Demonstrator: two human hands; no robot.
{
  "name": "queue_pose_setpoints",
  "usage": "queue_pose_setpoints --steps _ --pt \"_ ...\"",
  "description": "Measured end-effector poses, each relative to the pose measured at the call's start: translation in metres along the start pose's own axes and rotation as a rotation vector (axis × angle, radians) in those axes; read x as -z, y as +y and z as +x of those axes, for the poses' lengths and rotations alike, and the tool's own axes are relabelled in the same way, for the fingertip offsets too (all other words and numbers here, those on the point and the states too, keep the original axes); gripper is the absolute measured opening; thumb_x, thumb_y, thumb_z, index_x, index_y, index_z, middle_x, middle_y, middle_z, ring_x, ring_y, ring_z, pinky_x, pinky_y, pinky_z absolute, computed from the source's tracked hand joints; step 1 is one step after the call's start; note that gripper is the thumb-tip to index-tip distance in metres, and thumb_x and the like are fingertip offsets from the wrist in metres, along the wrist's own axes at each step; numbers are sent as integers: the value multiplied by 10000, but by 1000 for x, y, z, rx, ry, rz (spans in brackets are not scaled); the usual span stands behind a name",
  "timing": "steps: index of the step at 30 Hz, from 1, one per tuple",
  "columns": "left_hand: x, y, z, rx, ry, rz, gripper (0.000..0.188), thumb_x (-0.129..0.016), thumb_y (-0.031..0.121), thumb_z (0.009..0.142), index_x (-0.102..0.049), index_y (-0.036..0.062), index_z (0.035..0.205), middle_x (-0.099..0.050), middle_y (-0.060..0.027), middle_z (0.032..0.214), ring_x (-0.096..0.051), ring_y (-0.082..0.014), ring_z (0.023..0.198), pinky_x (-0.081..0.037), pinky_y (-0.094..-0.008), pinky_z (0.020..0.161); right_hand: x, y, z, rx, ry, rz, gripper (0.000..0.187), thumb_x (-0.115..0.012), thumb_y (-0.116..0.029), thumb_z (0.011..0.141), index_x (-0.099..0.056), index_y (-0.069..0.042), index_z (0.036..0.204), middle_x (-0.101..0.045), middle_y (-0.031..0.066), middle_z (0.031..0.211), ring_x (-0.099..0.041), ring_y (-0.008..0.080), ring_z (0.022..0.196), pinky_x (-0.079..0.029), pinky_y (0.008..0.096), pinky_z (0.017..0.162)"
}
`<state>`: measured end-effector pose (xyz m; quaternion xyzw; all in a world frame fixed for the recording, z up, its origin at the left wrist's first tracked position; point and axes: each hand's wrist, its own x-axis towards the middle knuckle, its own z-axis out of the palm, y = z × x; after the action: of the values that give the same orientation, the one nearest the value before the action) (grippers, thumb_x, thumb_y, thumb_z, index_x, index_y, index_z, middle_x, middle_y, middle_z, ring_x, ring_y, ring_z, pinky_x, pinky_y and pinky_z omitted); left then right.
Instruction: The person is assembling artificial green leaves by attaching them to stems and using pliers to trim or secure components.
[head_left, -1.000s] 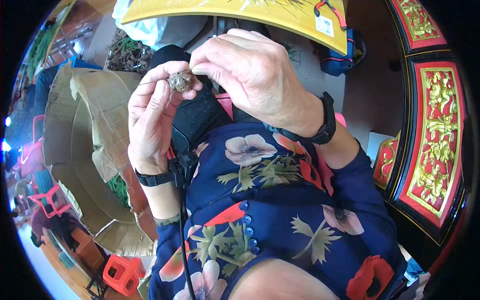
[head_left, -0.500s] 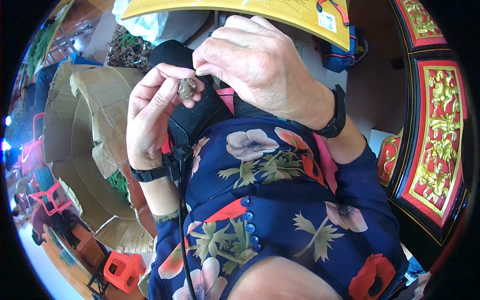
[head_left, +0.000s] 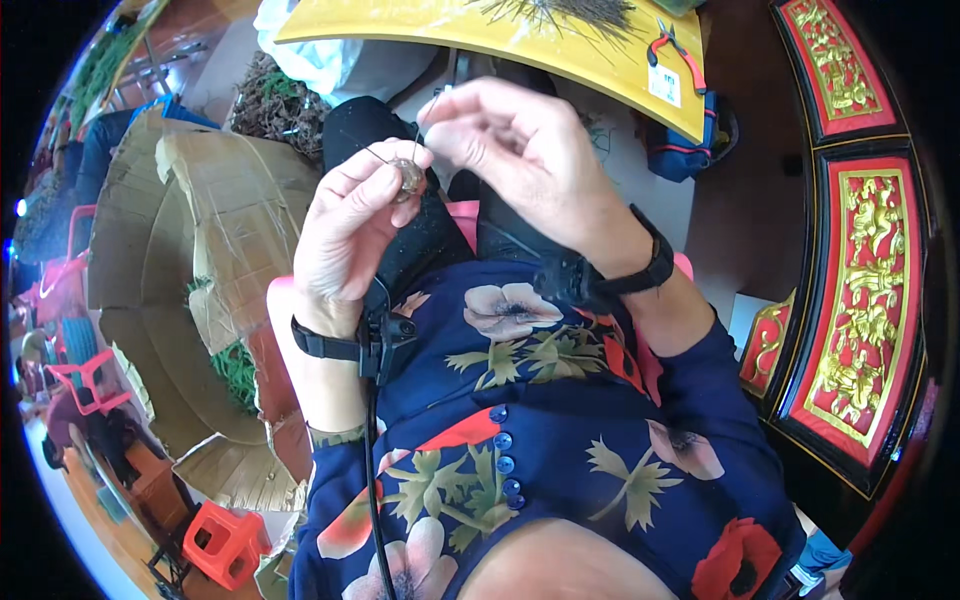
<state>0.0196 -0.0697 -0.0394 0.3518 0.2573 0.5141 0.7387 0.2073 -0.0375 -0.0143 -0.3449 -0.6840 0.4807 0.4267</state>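
My left hand point(head_left: 355, 215) pinches a small, round, brownish-grey lump point(head_left: 410, 178) between thumb and fingers, above my lap. Its exact kind is too small to tell. Thin dark wire point(head_left: 416, 140) sticks up from it, and another strand slants off to the left. Just right of the lump, my right hand point(head_left: 530, 165) has its fingers curled in, with the tips at the upright wire; they are somewhat blurred. Both wrists wear black straps with small devices.
Ahead is a yellow table point(head_left: 480, 35) bearing red-handled pliers point(head_left: 675, 55) and a bundle of thin dark sticks or wires point(head_left: 565, 12). An open cardboard box point(head_left: 160, 320) stands at my left, near brown mossy material point(head_left: 275, 105). A carved red-and-gold panel point(head_left: 865, 300) rises at right.
My right hand has drawn slightly up and away from the lump, its fingers loosening. The left hand has shifted right with the lump. More of the table and the pliers shows.
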Motion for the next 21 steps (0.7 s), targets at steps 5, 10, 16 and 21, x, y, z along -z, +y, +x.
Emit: queue_pose_setpoints --steps 5,10,16,21 --pt "-14 5 -5 7 124 94 208 -612 125 879 -622 -15 1033 -575 2 861 -464 -60 723 -372 -190 645 -8 -9 9 -184 -141 320 184 -635 -108 884 -628 30 1005 -643 16 829 -595 41 759 -470 167 647" --pt "-16 5 -3 -51 196 284 157 -604 101 881 -631 15 1009 -563 19 829 -459 -47 719 -368 -180 637 -10 -2 13 -104 -128 158 160 -650 -117 873 -656 30 938 -636 22 777 -590 39 712 -470 165 611" --pt "-32 0 -2 -44 242 287 151 -547 151 916 -589 39 1009 -524 26 780 -443 -44 704 -344 -179 600 -13 -5 12 -118 -36 190 142 -661 -112 861 -687 27 876 -619 6 724 -563 35 655 -446 165 579" --pt "-37 4 0 24 198 142 161 -491 202 928 -554 55 949 -459 40 725 -399 -42 650 -295 -184 549 -16 2 14 -12 41 77 135 -650 -96 866 -690 31 888 -619 -4 720 -552 38 632 -426 169 560"
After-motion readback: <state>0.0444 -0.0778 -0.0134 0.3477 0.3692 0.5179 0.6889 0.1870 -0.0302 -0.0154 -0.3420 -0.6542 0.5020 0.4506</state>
